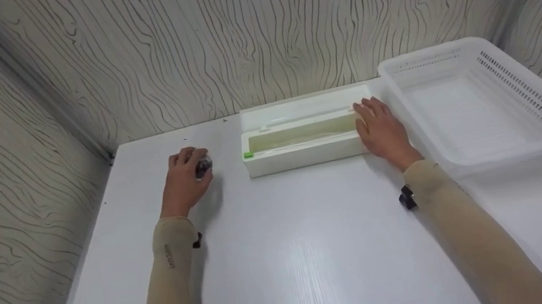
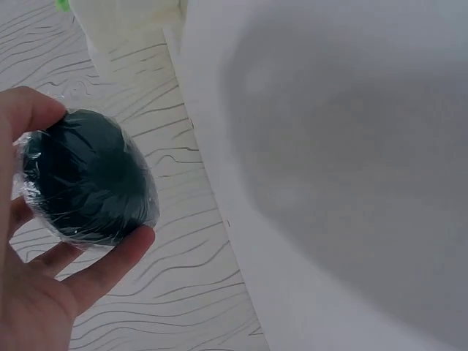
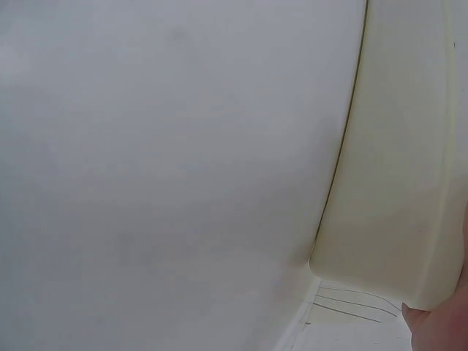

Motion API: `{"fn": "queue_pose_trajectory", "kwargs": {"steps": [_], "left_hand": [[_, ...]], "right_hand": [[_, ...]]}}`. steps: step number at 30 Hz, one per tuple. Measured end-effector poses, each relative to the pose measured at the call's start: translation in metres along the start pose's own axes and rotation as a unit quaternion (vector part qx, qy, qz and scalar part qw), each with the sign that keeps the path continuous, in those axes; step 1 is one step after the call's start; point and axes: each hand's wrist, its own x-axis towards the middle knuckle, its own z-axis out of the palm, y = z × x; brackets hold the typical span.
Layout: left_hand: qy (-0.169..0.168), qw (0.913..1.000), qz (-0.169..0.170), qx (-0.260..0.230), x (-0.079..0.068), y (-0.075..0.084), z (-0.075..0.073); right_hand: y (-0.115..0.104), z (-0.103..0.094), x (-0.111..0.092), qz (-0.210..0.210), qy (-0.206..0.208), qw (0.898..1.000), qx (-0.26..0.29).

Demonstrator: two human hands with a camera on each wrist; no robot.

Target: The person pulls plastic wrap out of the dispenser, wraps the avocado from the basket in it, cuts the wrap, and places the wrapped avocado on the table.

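Observation:
In the head view my left hand (image 1: 184, 182) is raised over the left part of the table and holds a dark round object (image 2: 91, 179) wrapped in clear plastic film. The left wrist view shows the thumb and fingers curled round its sides, the film wrinkled over it. A white cling film dispenser box (image 1: 305, 157) lies at the back middle with its lid (image 1: 302, 108) tipped back. Film stretches along its front edge, where a green slider (image 1: 248, 154) sits at the left end. My right hand (image 1: 383, 130) grips the box's right end, fingers over the top.
A white plastic basket (image 1: 503, 155) with slotted sides stands at the right, close beside my right hand. The white table (image 1: 294, 258) meets wood-patterned walls (image 1: 229, 32) at the back and sides.

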Motion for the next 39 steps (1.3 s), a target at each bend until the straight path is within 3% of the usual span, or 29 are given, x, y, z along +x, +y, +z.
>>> {"fn": "queue_pose_trajectory", "kwargs": {"steps": [5,18,27,39], "left_hand": [[-0.019,0.9994,-0.029,0.002,-0.004,-0.015,0.003],[-0.063,0.9964,-0.056,0.009,-0.009,-0.038,0.007],[-0.080,0.9948,-0.063,0.005,-0.009,-0.038,0.009],[-0.062,0.9973,-0.037,0.013,-0.011,-0.031,0.014]], "right_hand": [[-0.001,0.000,-0.002,0.004,-0.011,1.000,-0.002],[0.000,0.000,0.000,0.011,-0.019,1.000,-0.005],[0.000,-0.001,0.000,0.014,-0.012,1.000,-0.006],[0.000,-0.001,0.000,0.019,-0.011,1.000,-0.004]]}}
